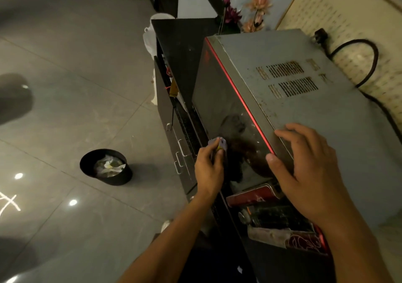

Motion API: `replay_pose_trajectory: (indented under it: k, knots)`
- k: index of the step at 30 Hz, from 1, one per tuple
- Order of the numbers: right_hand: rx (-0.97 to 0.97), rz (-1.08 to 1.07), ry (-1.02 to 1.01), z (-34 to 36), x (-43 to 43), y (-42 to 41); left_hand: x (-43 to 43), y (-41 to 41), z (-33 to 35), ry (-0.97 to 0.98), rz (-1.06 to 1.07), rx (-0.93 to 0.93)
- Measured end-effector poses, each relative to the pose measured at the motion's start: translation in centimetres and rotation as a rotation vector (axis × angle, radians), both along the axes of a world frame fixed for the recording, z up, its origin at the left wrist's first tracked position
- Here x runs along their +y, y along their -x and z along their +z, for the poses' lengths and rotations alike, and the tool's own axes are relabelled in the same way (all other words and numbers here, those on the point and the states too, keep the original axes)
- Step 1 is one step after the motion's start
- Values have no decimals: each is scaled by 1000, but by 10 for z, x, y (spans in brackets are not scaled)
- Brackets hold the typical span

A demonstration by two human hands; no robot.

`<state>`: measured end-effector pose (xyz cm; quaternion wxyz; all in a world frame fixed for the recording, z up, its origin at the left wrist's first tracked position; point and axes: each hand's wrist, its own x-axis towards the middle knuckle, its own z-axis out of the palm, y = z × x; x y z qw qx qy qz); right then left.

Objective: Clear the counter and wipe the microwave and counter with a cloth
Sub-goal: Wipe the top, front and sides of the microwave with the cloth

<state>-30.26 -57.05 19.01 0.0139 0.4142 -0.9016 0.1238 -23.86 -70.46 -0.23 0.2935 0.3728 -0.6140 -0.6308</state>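
Observation:
A grey microwave [304,100] with a red strip along its top front edge stands on the black counter [185,41]. Its dark glass door [219,100] faces left and looks smeared. My left hand [207,169] is closed around a small purple cloth [219,144] and presses it against the lower part of the door. My right hand [309,169] lies flat with spread fingers on the near top corner of the microwave, thumb over the red strip.
A black bin [106,167] with crumpled waste stands on the tiled floor to the left. Artificial flowers [243,12] sit at the counter's far end. A black power cord [356,65] loops behind the microwave. Red packets and a bottle [272,213] lie on the counter near me.

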Motion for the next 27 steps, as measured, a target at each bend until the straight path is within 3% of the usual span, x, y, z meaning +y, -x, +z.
replay_pose_trajectory:
  k: [4,8,10,14,17,22,25,27]
  knots:
    - [29,-16,-20,-1,-2,0,-2,-5,74,363,-91,271]
    - [40,-26,-17,-1,-4,0,4,-5,54,581,-98,323]
    - [51,-27,-16,0,-4,-1,14,-9,20,486,-83,236]
    - [38,-21,5,0,-5,0,21,-21,-35,124,-122,-174]
    - [35,-14,20,1,-5,0,17,-26,-49,26,-148,-202]
    - [47,-13,28,1,-5,0,19,-19,-12,-23,-77,-19]
    - [37,-21,37,0,-6,0,16,-15,39,185,-69,228]
    - [32,-17,44,0,-5,1,17,-13,64,447,-110,380]
